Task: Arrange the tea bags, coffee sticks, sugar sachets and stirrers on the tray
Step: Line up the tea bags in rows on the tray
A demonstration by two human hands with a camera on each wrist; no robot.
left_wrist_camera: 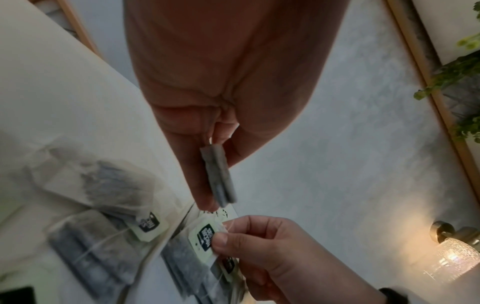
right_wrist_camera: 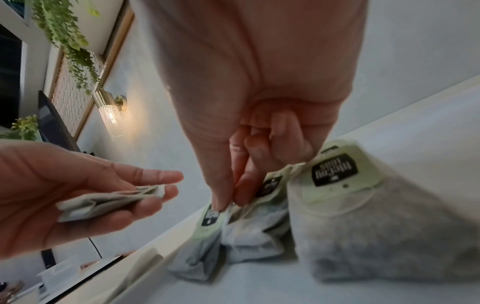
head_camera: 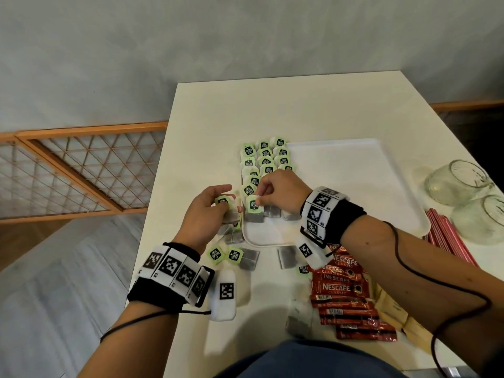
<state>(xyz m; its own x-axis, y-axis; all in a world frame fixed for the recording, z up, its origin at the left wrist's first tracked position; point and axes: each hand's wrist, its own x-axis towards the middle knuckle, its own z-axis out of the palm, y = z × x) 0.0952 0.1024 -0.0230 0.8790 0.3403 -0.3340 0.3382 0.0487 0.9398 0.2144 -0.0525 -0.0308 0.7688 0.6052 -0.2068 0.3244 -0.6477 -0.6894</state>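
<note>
Pinching the pale-green square paper tag [head_camera: 254, 204] of a grey filter-paper tea bag [head_camera: 255, 216], the right hand [head_camera: 281, 190] sets it at the near left corner of the white rounded plastic tray [head_camera: 403, 214], thumb and forefinger closed on the tag. Left hand [head_camera: 206, 214], just beside, grips a small bunch of further tea bags [head_camera: 227, 211], fingers curled round them.

Handling, as judged: bags light, limp, thin-walled; likely to tear or fold if squeezed. Stiffer card tag is the better hold; thread lets the pouch swing.

Rows of bags [head_camera: 266, 159] already overlap along the tray's left side. Loose bags [head_camera: 249, 259] lie on the cream table [head_camera: 300, 110], near the glossy red coffee sticks [head_camera: 351, 304], which look slick, and the thin red stirrers [head_camera: 447, 238].
</note>
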